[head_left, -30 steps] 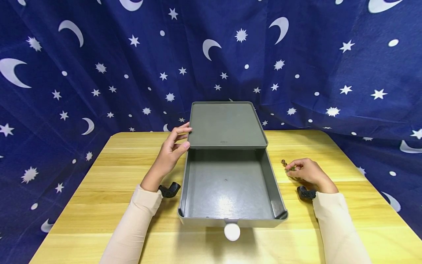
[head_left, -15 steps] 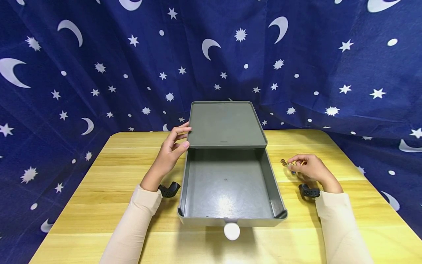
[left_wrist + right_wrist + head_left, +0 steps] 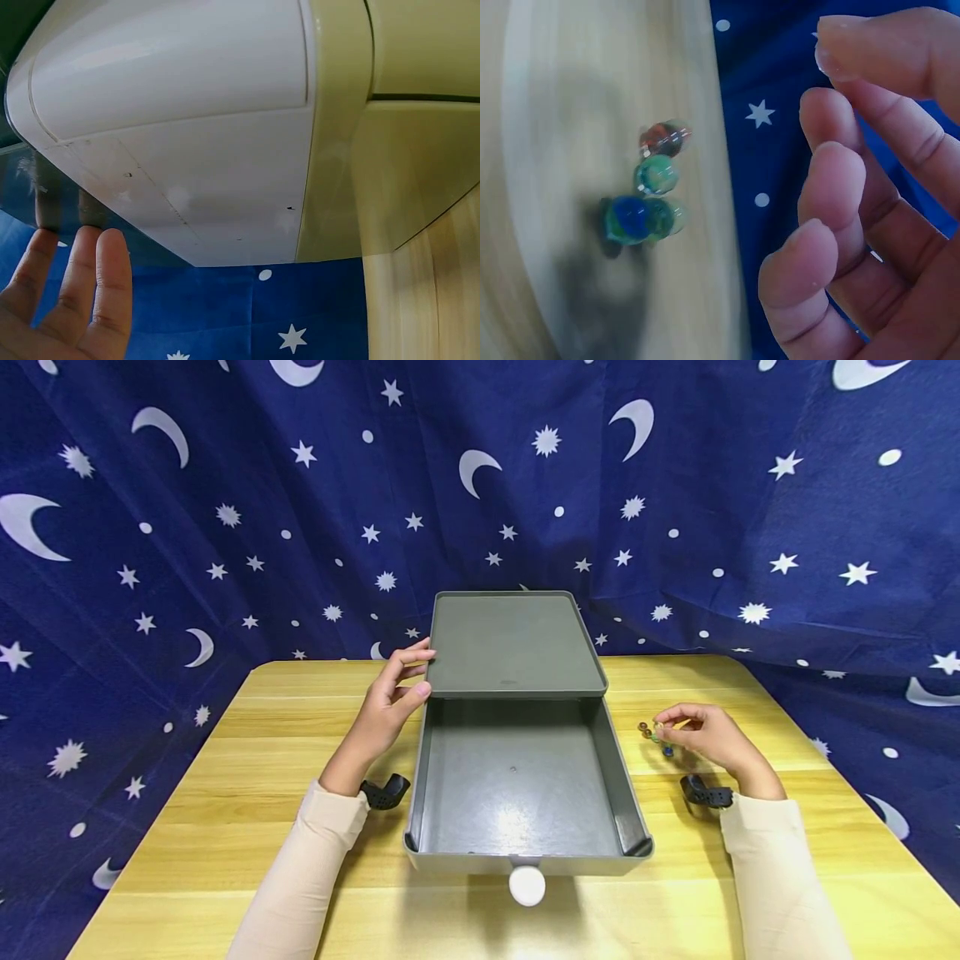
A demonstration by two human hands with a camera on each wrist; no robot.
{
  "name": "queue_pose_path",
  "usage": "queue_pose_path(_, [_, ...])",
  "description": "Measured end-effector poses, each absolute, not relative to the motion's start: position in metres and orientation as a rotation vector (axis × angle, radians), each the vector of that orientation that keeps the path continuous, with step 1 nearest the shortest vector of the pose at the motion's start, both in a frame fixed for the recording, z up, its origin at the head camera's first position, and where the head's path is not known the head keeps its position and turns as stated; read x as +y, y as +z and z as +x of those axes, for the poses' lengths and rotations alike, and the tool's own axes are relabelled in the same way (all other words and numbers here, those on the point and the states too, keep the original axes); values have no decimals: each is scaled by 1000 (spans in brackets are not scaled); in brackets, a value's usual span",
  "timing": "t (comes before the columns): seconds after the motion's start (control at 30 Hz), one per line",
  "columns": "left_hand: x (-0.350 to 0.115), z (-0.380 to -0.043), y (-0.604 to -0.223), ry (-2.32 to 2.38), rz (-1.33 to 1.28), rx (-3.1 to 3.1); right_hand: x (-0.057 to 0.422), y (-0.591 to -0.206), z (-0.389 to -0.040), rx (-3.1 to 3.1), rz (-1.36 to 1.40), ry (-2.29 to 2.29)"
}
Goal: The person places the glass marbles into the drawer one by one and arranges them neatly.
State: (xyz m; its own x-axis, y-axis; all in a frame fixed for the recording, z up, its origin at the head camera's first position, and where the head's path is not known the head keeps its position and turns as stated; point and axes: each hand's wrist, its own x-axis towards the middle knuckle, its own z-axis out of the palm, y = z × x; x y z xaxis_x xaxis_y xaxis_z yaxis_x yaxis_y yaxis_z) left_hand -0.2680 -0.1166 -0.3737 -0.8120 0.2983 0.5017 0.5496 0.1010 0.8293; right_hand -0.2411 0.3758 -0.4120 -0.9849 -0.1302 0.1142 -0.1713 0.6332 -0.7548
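Observation:
A grey box [image 3: 517, 643] with its drawer [image 3: 517, 793] pulled out toward me stands mid-table; a round white knob [image 3: 527, 886] is on the drawer front. My left hand [image 3: 381, 714] rests along the box's left side, fingers fairly straight and thumb near the front corner. In the left wrist view those fingertips [image 3: 112, 251] are by its glossy side wall. Right of the drawer, my right hand [image 3: 701, 735] pinches a small clear yellowish marble between thumb and index finger, mostly covered by the fingertips. Below lie a blue marble [image 3: 632, 217], a clear green marble [image 3: 658, 174] and brownish marbles [image 3: 664, 140].
The wooden table [image 3: 285, 760] reaches back to a dark blue curtain [image 3: 337, 510] with white moons and stars. Black wrist-worn devices, one on the left wrist [image 3: 386, 792] and one on the right [image 3: 703, 793], hang near the drawer's sides.
My right hand has moved slightly away from me and to the right, uncovering a blue and a green marble on the table. My left hand, the box and the drawer stay put.

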Motion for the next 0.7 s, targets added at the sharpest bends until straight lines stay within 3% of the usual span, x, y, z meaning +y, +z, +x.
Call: queue_pose_path(0.7, [-116, -268, -374, -1776, -851, -2177, 364, -382, -232, -2651, 441, 1304])
